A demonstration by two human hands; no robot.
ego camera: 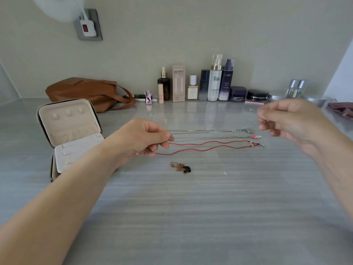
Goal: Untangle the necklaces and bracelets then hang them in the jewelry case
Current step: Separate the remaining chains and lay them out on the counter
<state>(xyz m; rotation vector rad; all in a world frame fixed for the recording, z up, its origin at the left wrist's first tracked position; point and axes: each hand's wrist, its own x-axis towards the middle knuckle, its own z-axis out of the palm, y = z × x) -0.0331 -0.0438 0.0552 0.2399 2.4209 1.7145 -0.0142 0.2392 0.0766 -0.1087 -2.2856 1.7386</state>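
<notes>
— What's on the grey tabletop (pixel 191 207)?
— Two silver chains (pixel 208 134) and a red cord (pixel 206 146) laid out straight; a gold tangle (pixel 180 167) nearer. The jewelry case (pixel 70 131) stands open at left.
— The hands?
— Left hand (pixel 141 139) pinches the chain and cord ends. Right hand (pixel 290 121) hovers, fingers curled – whether it grips anything, I cannot tell.

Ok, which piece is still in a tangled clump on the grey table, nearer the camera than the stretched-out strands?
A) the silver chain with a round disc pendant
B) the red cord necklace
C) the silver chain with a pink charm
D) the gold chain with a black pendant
D: the gold chain with a black pendant lies bunched up alone, while the red cord necklace and both silver chains lie pulled out straight.
</notes>
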